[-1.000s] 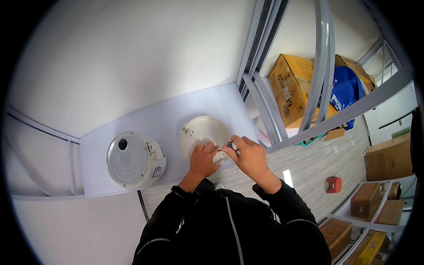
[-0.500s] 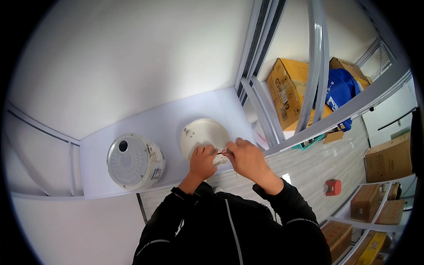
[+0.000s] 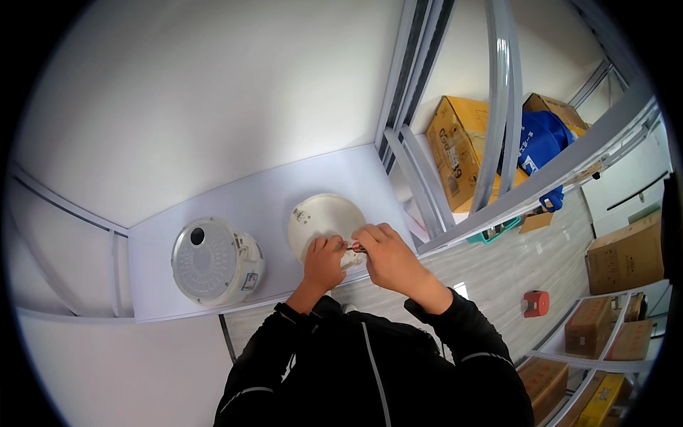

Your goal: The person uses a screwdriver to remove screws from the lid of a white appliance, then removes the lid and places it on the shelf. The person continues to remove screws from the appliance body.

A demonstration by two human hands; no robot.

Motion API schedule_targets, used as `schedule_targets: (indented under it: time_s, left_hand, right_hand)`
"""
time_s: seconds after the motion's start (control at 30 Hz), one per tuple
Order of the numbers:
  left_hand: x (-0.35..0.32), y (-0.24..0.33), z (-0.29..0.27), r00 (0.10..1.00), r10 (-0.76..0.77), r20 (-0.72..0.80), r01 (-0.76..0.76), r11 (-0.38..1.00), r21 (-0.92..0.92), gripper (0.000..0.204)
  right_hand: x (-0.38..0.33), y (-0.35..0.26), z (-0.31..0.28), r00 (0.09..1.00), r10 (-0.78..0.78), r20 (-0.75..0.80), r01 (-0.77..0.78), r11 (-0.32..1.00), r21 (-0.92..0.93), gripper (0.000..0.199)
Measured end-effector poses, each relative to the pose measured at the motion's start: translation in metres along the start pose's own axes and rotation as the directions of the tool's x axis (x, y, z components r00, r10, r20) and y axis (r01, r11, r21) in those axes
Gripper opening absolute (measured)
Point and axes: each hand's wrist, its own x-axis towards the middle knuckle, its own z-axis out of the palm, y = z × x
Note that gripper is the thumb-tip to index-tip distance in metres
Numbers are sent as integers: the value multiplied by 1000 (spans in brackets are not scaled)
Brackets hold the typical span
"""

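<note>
White bench [image 3: 235,206] carries the work, set against a pale wall beside a grey metal rack [image 3: 498,142] stacked with cardboard boxes [image 3: 455,142]. On its left part sits a round white appliance [image 3: 213,262] with a dark hole in its top. Just right of it, near the front edge, lies a shallow round white disc unit [image 3: 320,220]. Left hand [image 3: 324,263] rests on the disc's near rim, its grip closed around that edge. Right hand [image 3: 388,256] pinches a small dark part [image 3: 357,248] narrowly between fingertips, right at the rim.
</note>
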Motion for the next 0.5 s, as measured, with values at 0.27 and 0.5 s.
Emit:
schedule_targets:
  time_s: [0.27, 0.5]
  left_hand:
    - [1, 1, -3, 999, 21, 25, -21, 1000, -13, 54]
    - [1, 4, -7, 997, -23, 71, 23, 1000, -10, 53]
  right_hand:
    - [-10, -9, -3, 844, 449, 293, -385, 888, -252, 24]
    - [-8, -14, -3, 961, 251, 115, -240, 965, -107, 37]
